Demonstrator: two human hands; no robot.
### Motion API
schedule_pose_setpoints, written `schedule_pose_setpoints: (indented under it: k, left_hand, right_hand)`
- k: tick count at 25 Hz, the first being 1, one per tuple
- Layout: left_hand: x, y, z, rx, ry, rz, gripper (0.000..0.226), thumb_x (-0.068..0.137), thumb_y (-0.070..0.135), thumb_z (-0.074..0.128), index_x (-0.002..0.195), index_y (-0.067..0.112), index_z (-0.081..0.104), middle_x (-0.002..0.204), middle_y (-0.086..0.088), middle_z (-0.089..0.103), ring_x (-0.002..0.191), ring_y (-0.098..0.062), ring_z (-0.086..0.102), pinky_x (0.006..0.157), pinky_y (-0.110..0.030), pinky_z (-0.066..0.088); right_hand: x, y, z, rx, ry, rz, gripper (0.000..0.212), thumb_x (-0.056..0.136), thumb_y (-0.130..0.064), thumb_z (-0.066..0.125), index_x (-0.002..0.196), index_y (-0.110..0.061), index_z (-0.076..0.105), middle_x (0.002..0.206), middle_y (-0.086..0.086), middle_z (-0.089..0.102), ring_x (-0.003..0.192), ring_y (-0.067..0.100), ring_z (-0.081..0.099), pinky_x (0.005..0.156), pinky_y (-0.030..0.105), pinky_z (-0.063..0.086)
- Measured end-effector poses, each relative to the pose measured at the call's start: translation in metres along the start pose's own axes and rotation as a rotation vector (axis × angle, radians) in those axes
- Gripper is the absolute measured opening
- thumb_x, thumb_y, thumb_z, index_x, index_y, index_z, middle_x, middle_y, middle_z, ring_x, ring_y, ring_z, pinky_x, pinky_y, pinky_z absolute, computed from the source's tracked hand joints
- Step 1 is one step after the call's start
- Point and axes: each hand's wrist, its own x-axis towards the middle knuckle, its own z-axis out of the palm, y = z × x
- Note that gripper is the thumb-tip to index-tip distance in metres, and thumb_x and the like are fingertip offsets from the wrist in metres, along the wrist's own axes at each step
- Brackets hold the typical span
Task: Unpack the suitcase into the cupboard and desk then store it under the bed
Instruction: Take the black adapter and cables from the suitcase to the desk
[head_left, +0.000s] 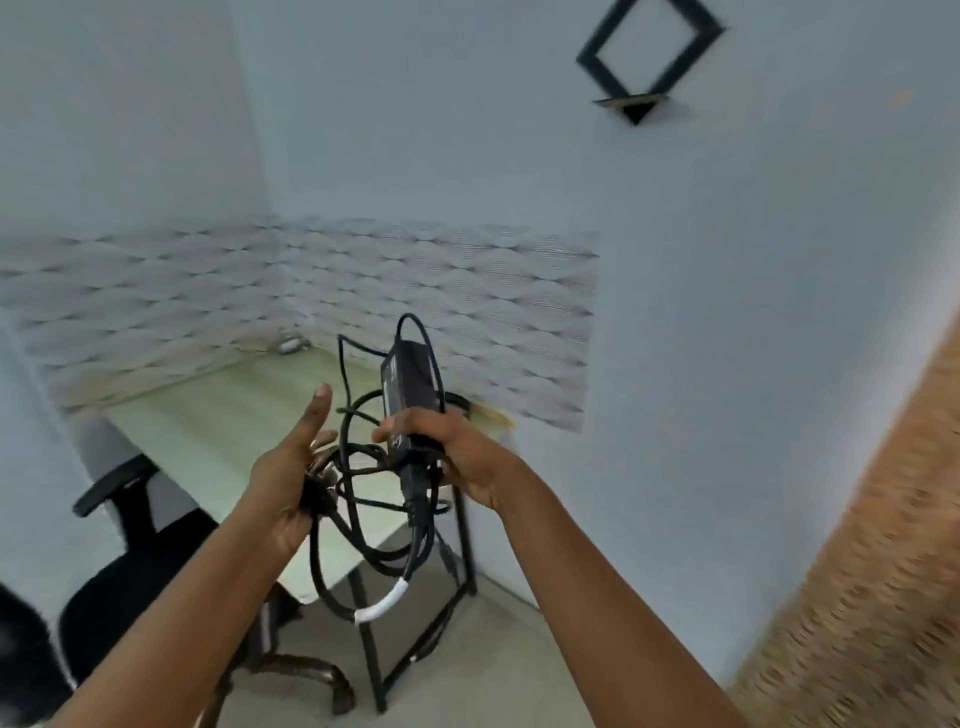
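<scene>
Black plastic power adapter (410, 387), a flat rectangular brick, sits upright in your right hand (457, 457), fingers curled round its lower end. Its rubbery cable (358, 499) hangs in tangled loops between both hands, with one stretch wrapped in white tape (382, 605). Your left hand (291, 478) holds the plug end in the palm, thumb straight up and fingers loosely bent round it. All of it is above the pale green desk (208, 415) with its thin black metal legs. Black office chair (135, 540) at left. Diamond-shaped wall shelf (597, 57) above.
</scene>
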Motion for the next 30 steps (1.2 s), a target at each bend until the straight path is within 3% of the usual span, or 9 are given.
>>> schedule_pose_setpoints:
  k: [4,9,12,17,20,24,26,27,30]
  left_hand:
    - [0.074,0.038,-0.063,-0.185,0.164,-0.01,0.069,0.087,0.064,0.041,0.101,-0.001,0.059,0.1,-0.017,0.065,0.089,-0.03,0.063,0.083,-0.043,0.051]
    - [0.154,0.081,-0.159,-0.24,0.204,-0.019,0.079,0.089,0.066,0.028,0.112,-0.003,0.06,0.088,-0.019,0.072,0.079,-0.029,0.069,0.067,-0.039,0.055]
    - [0.205,0.122,-0.223,-0.19,0.083,-0.103,0.11,0.072,0.085,0.023,0.118,-0.009,0.055,0.11,-0.027,0.065,0.1,-0.036,0.065,0.081,-0.043,0.053]
    - [0.28,0.175,-0.296,-0.019,-0.002,-0.183,0.11,0.068,0.089,0.017,0.086,-0.007,0.068,0.078,-0.02,0.07,0.072,-0.031,0.071,0.061,-0.035,0.058]
    - [0.323,0.193,-0.324,0.002,-0.098,-0.22,0.117,0.065,0.091,0.02,0.111,-0.007,0.062,0.103,-0.024,0.068,0.097,-0.034,0.067,0.082,-0.042,0.056]
    - [0.406,0.226,-0.35,0.04,-0.002,-0.132,0.113,0.071,0.087,0.026,0.144,0.001,0.027,0.129,-0.028,0.055,0.101,-0.025,0.067,0.072,-0.032,0.054]
    - [0.462,0.245,-0.36,0.064,0.086,-0.064,0.114,0.072,0.084,0.036,0.147,0.0,0.015,0.117,-0.027,0.054,0.088,-0.02,0.063,0.073,-0.033,0.046]
    - [0.491,0.255,-0.362,0.109,0.118,-0.038,0.109,0.074,0.081,0.039,0.145,0.0,0.02,0.107,-0.022,0.054,0.082,-0.019,0.057,0.077,-0.033,0.045]
    - [0.581,0.273,-0.375,0.366,0.244,-0.022,0.08,0.084,0.067,0.044,0.132,0.003,0.043,0.113,-0.013,0.054,0.101,-0.024,0.055,0.098,-0.037,0.043]
  right_hand:
    - [0.115,-0.001,0.066,-0.169,-0.248,-0.102,0.069,0.06,-0.018,0.088,0.121,-0.019,0.056,0.108,0.0,0.066,0.092,0.013,0.067,0.081,0.03,0.057]
    - [0.238,0.018,0.152,-0.152,-0.29,-0.148,0.053,0.061,-0.004,0.085,0.109,-0.01,0.063,0.094,0.005,0.068,0.082,0.019,0.068,0.072,0.036,0.059]
    - [0.318,0.033,0.207,-0.074,-0.31,-0.079,0.059,0.058,-0.008,0.087,0.111,-0.005,0.061,0.09,0.007,0.071,0.078,0.019,0.07,0.063,0.029,0.055]
    - [0.42,0.053,0.283,0.002,-0.257,-0.019,0.058,0.053,-0.009,0.09,0.105,-0.006,0.063,0.083,0.005,0.07,0.068,0.016,0.067,0.056,0.022,0.051]
    - [0.475,0.06,0.299,-0.012,-0.205,-0.018,0.064,0.048,-0.009,0.092,0.105,-0.007,0.062,0.085,0.011,0.069,0.066,0.02,0.066,0.055,0.026,0.052]
    - [0.57,0.074,0.321,0.153,0.008,-0.041,0.05,0.052,-0.006,0.083,0.096,0.001,0.063,0.073,0.012,0.065,0.061,0.027,0.063,0.056,0.035,0.056]
    - [0.624,0.082,0.33,0.326,0.065,0.017,0.038,0.052,-0.009,0.077,0.086,0.001,0.063,0.067,0.01,0.061,0.058,0.028,0.06,0.055,0.036,0.054]
    - [0.653,0.085,0.334,0.401,0.076,0.055,0.035,0.053,-0.008,0.076,0.084,0.0,0.062,0.066,0.011,0.06,0.057,0.028,0.058,0.055,0.036,0.053]
    - [0.74,0.097,0.344,0.523,0.135,0.119,0.025,0.062,-0.005,0.075,0.083,-0.002,0.062,0.07,0.014,0.061,0.061,0.028,0.058,0.057,0.034,0.051]
